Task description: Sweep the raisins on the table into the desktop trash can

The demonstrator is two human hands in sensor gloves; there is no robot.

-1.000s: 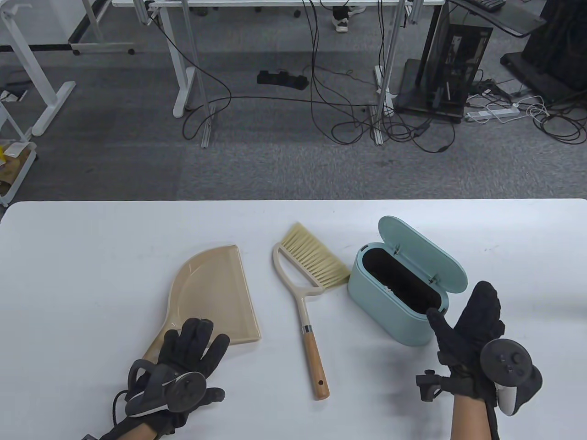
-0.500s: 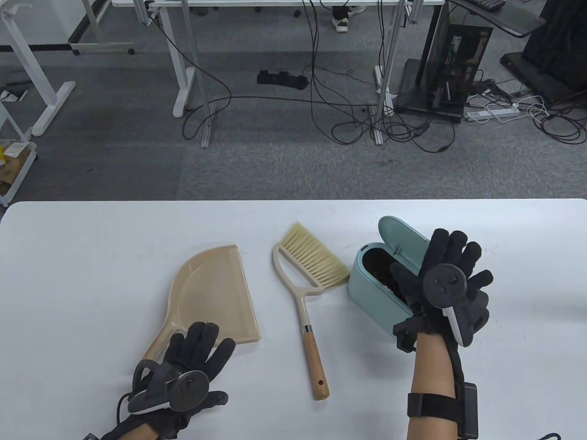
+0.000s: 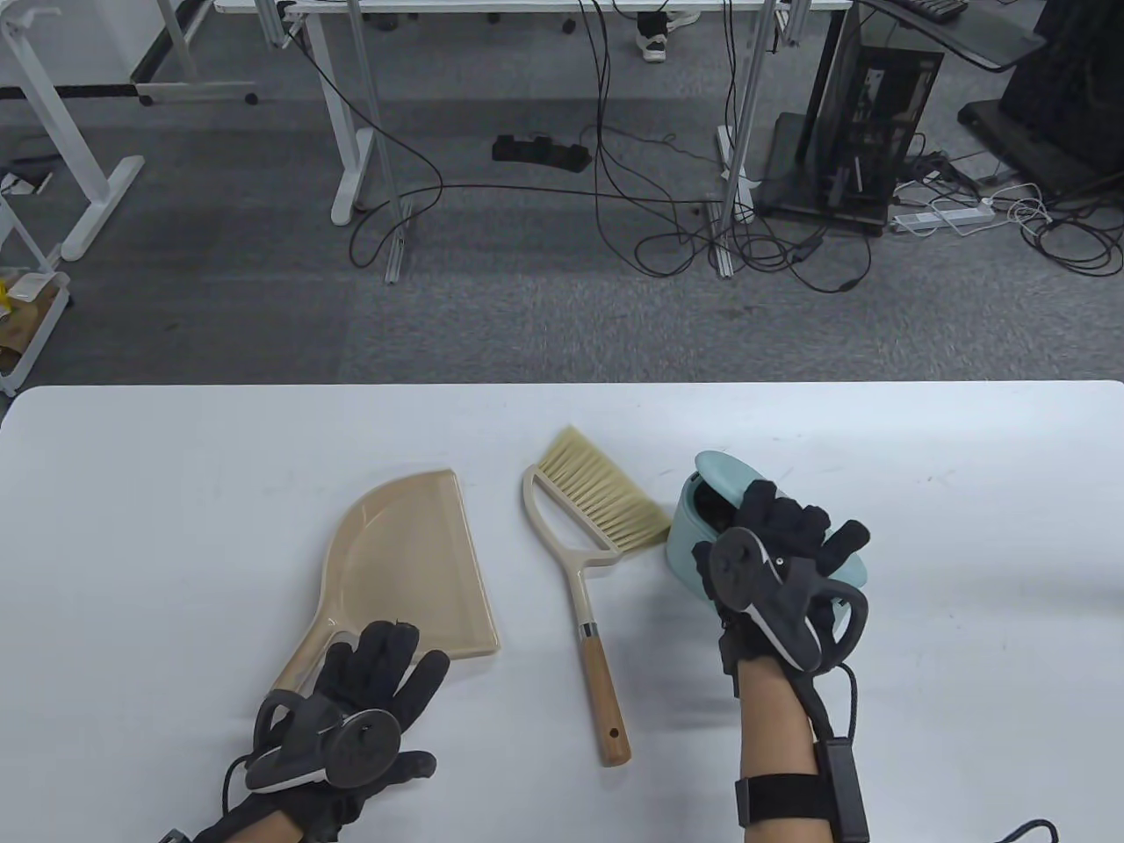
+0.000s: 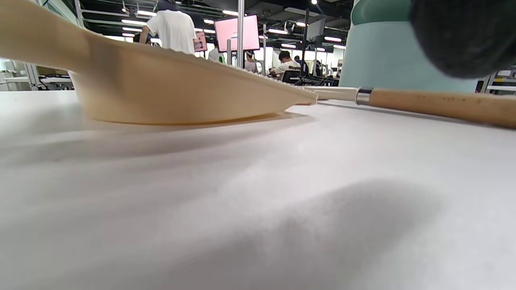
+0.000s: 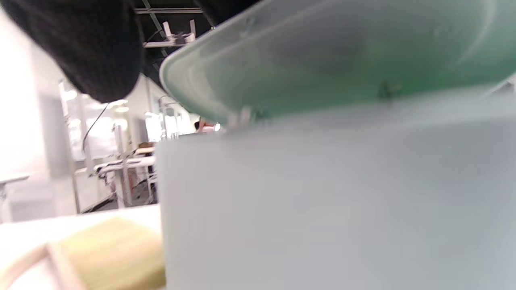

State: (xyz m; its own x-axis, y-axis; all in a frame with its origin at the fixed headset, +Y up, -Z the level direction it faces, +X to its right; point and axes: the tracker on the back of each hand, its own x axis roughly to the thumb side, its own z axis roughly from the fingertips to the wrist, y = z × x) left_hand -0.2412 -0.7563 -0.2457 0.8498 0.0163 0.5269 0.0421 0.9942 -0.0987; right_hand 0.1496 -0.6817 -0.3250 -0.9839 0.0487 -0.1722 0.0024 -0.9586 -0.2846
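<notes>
The right hand [image 3: 777, 571] lies on top of the desktop trash can [image 3: 685, 549], fingers spread over its lid [image 5: 342, 56], which stands partly lowered with a gap at the hinge side; whether this grip clamps the lid or only presses on it cannot be told. Hazard, as a judgement: a press off-centre on the lid can tip or slide the light can across the bench [image 3: 966, 527]; a lid shut completely blocks any later emptying of the dustpan [image 3: 413, 562] into the can. No raisins show on the bench; dark contents sit inside the can, so the raisins are probably already there, though this is not certain. The left hand [image 3: 351, 702] rests flat on the dustpan handle, well left of the can, fingers extended, grip released. The brush [image 3: 584, 562] lies between dustpan and can, its bristles touching or just beside the can's left wall, its wooden handle pointing toward the person; it stands in the way of any leftward slide of the can.
</notes>
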